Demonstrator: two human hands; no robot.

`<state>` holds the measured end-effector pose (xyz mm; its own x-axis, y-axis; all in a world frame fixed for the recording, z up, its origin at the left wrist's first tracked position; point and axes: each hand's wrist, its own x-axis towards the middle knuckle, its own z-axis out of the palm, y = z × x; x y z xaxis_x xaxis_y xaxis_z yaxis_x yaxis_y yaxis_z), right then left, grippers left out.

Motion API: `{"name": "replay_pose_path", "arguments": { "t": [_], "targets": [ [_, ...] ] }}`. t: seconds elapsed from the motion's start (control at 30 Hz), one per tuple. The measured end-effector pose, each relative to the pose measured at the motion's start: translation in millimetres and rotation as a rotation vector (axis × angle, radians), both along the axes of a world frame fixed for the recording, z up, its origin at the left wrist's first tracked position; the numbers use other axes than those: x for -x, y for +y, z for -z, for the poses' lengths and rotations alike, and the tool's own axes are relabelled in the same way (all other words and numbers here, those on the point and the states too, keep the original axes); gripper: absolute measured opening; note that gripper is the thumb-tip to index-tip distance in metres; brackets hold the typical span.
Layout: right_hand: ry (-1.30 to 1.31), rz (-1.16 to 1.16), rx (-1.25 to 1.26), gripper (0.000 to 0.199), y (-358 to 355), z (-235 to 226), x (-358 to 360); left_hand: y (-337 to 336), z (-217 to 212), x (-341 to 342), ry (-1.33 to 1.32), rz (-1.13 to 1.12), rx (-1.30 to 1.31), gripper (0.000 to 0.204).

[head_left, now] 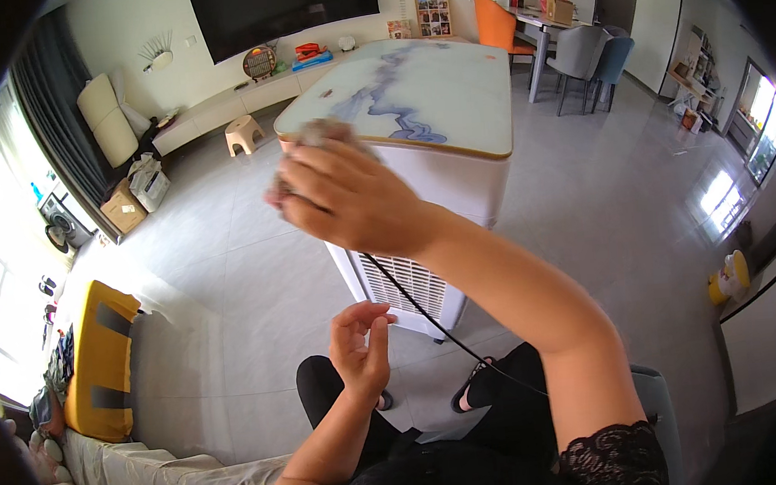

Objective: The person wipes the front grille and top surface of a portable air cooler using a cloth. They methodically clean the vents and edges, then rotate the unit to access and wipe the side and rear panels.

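Grey floor tiles (pixel 227 282) spread around a white table (pixel 412 85) with a blue-veined marble top at 12 o'clock, its vented white base (pixel 405 282) near centre, with a wall screen (pixel 283 9) beyond it and a yellow cushion (pixel 101 356) at 9 o'clock. Your right hand (pixel 348 200) is raised just above centre, fingers curled around a grey cloth (pixel 316 134) that it presses at the table's near corner, and a black cable (pixel 430 317) runs down from under that wrist toward 6 o'clock. Your left hand (pixel 360 349) hovers below centre, at 6 o'clock from the right hand, fingers loosely bent and narrow, holding nothing you can make out.
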<state>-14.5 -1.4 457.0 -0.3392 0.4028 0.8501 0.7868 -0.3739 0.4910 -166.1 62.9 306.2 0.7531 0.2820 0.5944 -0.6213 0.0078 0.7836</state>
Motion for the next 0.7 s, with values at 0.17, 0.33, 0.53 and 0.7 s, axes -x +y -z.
{"name": "replay_pose_path", "arguments": {
  "t": [0.17, 0.33, 0.53, 0.7],
  "targets": [
    [0.149, 0.567, 0.264, 0.025, 30.0, 20.2, -45.8, 0.8, -0.4, -1.9, 0.005, 0.001, 0.01, 0.028],
    [0.162, 0.511, 0.086, 0.023, -16.4, 25.8, -19.8, 5.8, 0.7, 2.1, 0.005, -0.03, -0.047, 0.028],
    [0.18, 0.451, -0.04, 0.026, -128.9, 61.8, 16.6, -14.2, -3.5, -0.9, 0.011, 0.035, -0.07, 0.031],
    [0.612, 0.41, -0.338, 0.024, -217.3, 118.0, 30.5, -29.7, -8.8, -14.7, -0.022, 0.039, -0.225, 0.03]
  ]
}}
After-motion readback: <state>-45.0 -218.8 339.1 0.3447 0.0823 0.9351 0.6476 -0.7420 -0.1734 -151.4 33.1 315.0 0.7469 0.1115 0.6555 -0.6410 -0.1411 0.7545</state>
